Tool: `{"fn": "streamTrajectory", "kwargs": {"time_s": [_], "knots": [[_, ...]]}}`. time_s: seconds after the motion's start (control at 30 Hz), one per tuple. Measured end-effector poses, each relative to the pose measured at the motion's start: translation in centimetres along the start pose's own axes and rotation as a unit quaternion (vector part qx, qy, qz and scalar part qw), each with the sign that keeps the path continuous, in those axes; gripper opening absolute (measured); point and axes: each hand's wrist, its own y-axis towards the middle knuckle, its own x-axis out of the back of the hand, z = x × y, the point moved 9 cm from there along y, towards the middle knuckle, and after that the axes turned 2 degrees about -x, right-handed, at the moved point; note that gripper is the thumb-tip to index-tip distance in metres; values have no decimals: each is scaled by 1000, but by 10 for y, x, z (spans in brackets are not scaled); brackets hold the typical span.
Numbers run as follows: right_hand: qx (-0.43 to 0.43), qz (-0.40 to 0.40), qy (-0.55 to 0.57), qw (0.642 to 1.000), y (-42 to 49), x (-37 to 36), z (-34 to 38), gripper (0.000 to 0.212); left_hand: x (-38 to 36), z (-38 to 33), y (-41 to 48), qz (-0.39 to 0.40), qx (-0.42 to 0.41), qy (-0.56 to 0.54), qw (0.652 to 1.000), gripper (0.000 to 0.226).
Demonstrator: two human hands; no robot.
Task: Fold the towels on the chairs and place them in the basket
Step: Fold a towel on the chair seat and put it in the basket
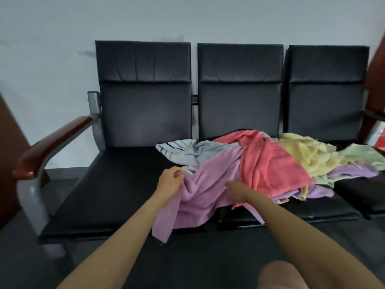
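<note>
A heap of towels lies on the middle and right seats of a black three-seat bench (100,184). A pink-purple towel (208,184) spreads off the heap toward me and hangs over the seat's front edge. My left hand (169,180) grips its upper left edge. My right hand (237,191) pinches its right side, with the fingertips partly hidden in the cloth. Behind it lie a coral towel (268,163), a pale blue striped towel (187,151), a yellow towel (308,157), a light green towel (364,155) and a lilac towel (350,171). No basket is in view.
The left seat is bare black cushion. A red-brown wooden armrest (52,142) on a grey metal frame stands at the bench's left end. A pale wall is behind the seat backs. Dark floor lies in front, and my knee (281,276) shows at the bottom.
</note>
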Motion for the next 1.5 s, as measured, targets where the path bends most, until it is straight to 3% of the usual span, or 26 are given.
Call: {"fn": "streamTrajectory", "kwargs": {"time_s": [0.1,0.2,0.3,0.4,0.47,0.57,0.63,0.67,0.7,0.8,0.87,0.93,1.0,1.1,1.2,1.27,1.37,1.5], "knots": [[-5,-70,-21,997,5,10,-12,69,-36,0,-2,28,-19,66,997,19],[-87,-143,17,986,10,18,-51,55,-87,-6,3,70,-48,102,991,13],[-151,-240,56,957,11,29,-87,58,-132,2,12,114,-38,197,973,32],[-140,-225,141,954,26,27,-120,53,-150,8,22,76,-73,271,957,28],[-117,-295,187,930,24,53,-134,37,-156,13,30,63,-87,286,952,26],[-120,-415,246,868,10,107,-147,27,-139,16,44,-13,-16,135,991,18],[-111,-472,302,820,3,139,-152,34,-116,16,54,-88,29,18,996,18],[-101,-483,307,814,3,152,-150,41,-105,13,57,-116,37,-24,992,18],[-106,-460,284,834,9,156,-146,49,-94,9,59,-132,44,-52,989,17],[-167,-292,173,926,33,126,-138,67,-71,-10,57,-144,23,-114,983,14],[-85,-221,121,964,40,103,-107,62,-59,-29,49,-142,-19,-127,981,14],[4,-157,124,980,39,81,-74,56,-49,-45,38,-144,-55,-127,980,15],[1,-172,151,973,27,79,-61,40,-38,-56,26,-151,-72,-132,977,15],[-43,-290,188,937,-11,112,-58,31,-15,-60,12,-161,-68,-139,975,14],[64,-421,315,848,-63,163,-37,37,8,-54,2,-175,-22,-151,973,16],[143,-428,367,814,-85,188,-18,36,18,-48,-3,-175,4,-160,971,14],[175,-362,380,833,-83,201,13,37,27,-39,-7,-170,36,-167,971,18],[105,-308,341,882,-51,187,39,24,41,-15,-7,-147,74,-197,966,18]]}}
